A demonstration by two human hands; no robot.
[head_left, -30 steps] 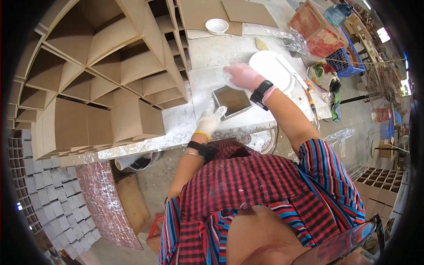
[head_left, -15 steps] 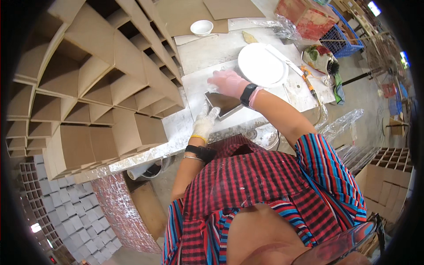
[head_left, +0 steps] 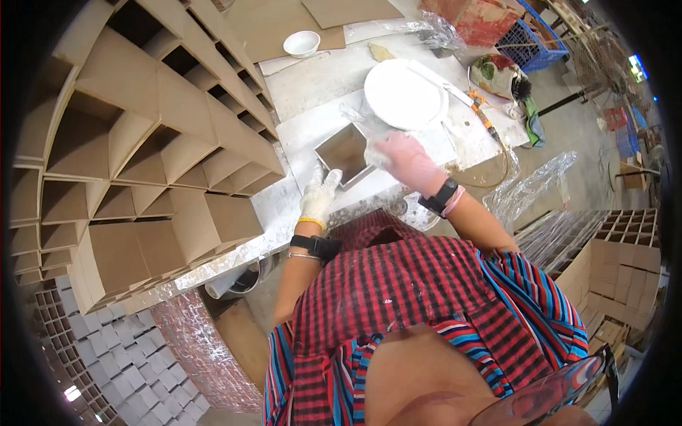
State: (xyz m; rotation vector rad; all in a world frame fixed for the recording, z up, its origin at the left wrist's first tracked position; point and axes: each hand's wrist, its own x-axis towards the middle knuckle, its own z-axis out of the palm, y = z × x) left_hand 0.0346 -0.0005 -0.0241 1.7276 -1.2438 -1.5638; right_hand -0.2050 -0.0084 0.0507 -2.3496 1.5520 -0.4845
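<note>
Right hand (head_left: 409,163) moved right of box (head_left: 344,152) | grip blurred, cannot tell | left hand (head_left: 320,196) clasps near side

No text, label, number or sign can be read anywhere in view.

Our left forearm (head_left: 286,291) reaches almost straight toward the far side, its wrist (head_left: 307,231) roughly in line. Our left hand (head_left: 318,197), in a pale glove, has its thumb parted from the fingers. Our right forearm (head_left: 482,221) slants far and left, bringing our pink-gloved right hand (head_left: 408,163) in from the right, palm turned away, its fingertips too blurred to read.
</note>
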